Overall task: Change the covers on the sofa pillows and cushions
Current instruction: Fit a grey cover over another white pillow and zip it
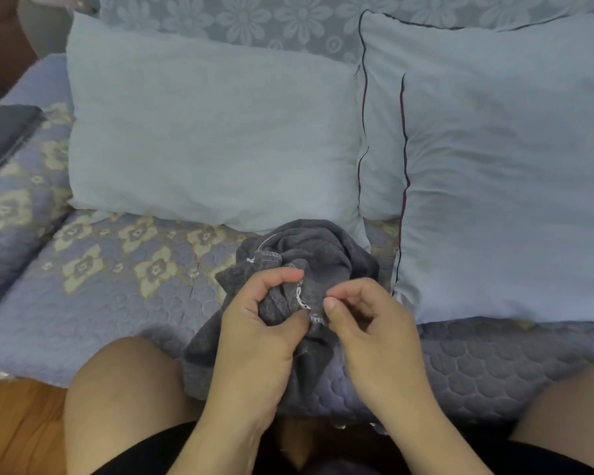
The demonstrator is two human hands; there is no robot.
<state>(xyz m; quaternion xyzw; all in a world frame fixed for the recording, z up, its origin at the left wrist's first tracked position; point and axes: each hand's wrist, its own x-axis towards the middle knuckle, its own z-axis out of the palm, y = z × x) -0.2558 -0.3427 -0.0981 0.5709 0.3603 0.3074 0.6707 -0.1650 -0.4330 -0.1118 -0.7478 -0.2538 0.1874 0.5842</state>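
No text, label, brand, number or sign can be read anywhere around the grey cover (pixel 299 255), nor on the pillows or the sofa.

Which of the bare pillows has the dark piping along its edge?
The right pillow, beside the hands. A dark line of piping runs along its left edge; the left pillow is plain pale fabric with none.
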